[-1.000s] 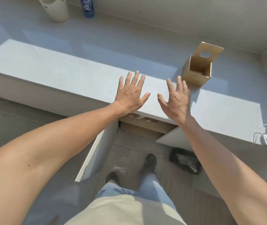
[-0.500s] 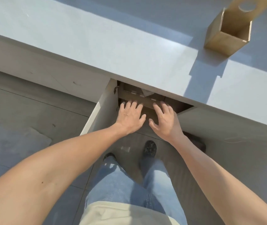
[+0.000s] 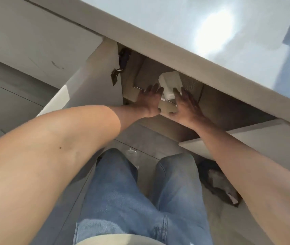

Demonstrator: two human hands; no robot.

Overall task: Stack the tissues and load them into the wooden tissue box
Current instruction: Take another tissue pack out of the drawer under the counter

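A white stack of tissues (image 3: 170, 83) stands on the shelf inside the open cabinet under the counter. My left hand (image 3: 149, 100) reaches into the shadow with its fingers spread, fingertips at the stack's lower left side. My right hand (image 3: 187, 106) is also spread, its fingertips against the stack's lower right corner. Neither hand has closed around the stack. The wooden tissue box is out of view.
The grey countertop (image 3: 176, 32) overhangs the cabinet opening. The left cabinet door (image 3: 94, 80) hangs open with its hinge (image 3: 116, 76) showing, and the right door (image 3: 250, 137) is open too. A dark shoe (image 3: 220, 187) lies on the floor by my legs.
I have bent lower and the view has dropped under the counter. Both hands moved from the counter edge into the cabinet, up to the tissue stack. The wooden box left the view.
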